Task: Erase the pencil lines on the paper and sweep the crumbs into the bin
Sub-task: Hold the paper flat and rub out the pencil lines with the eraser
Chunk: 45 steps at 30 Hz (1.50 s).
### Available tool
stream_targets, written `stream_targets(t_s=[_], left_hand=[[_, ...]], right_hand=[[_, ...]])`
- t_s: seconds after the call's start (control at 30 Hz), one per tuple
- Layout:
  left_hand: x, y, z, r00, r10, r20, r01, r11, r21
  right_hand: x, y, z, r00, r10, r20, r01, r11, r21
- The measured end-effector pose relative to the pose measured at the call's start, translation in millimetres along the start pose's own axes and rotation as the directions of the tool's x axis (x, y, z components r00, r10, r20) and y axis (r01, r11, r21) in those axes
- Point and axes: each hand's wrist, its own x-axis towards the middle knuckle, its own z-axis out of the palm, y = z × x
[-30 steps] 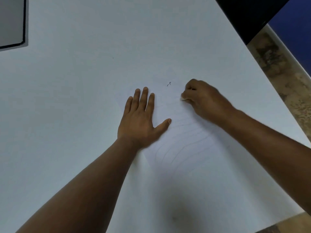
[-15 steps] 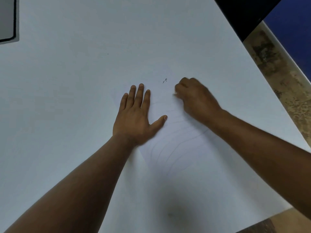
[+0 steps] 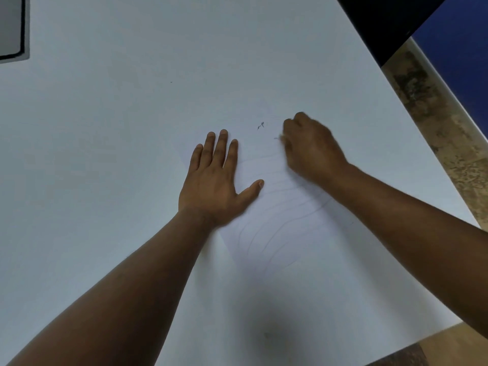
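A white sheet of paper [image 3: 287, 233] lies on the white table [image 3: 105, 154], carrying several faint curved pencil lines [image 3: 264, 236]. My left hand [image 3: 214, 180] presses flat on the sheet's left part, fingers straight and thumb spread. My right hand [image 3: 311, 146] is curled at the sheet's far end and pinches a small pale eraser [image 3: 277, 138], of which only a tip shows. A few dark crumbs [image 3: 261, 125] lie just beyond the paper, between the two hands. No bin is in view.
A grey panel with a black border [image 3: 12, 27] sits in the table's far left corner. The table's right edge runs diagonally past a mottled brown floor [image 3: 449, 133] and a dark object [image 3: 383, 22] at top right.
My right hand has rubbed back and forth a short way at the paper's far end, shifting slightly left. My left hand has stayed flat on the sheet.
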Motion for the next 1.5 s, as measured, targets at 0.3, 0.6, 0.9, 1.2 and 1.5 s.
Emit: stream_targets(t_s=[0.3, 0.6, 0.9, 1.2, 1.5], left_hand=[[0, 0, 2, 1.0, 0.002, -0.025, -0.002, 1.0, -0.013], [0, 0, 1, 1.0, -0.003, -0.017, 0.003, 1.0, -0.012], [-1, 0, 1, 1.0, -0.001, -0.003, 0.001, 1.0, -0.016], [-1, -2, 4, 1.0, 0.021, -0.014, -0.021, 1.0, 0.004], [-1, -1, 1, 1.0, 0.003, -0.004, -0.003, 1.0, -0.004]], right_hand=[[-13, -30, 9, 0.999, 0.042, -0.021, -0.042, 0.999, 0.019], [-11, -39, 8, 0.982, 0.186, 0.038, -0.186, 0.982, 0.013], [5, 21, -23, 0.922, 0.35, -0.163, -0.31, 0.923, 0.228], [-13, -62, 13, 0.995, 0.099, 0.023, -0.101, 0.952, 0.29], [3, -22, 17, 0.98, 0.193, -0.049, -0.194, 0.981, -0.013]])
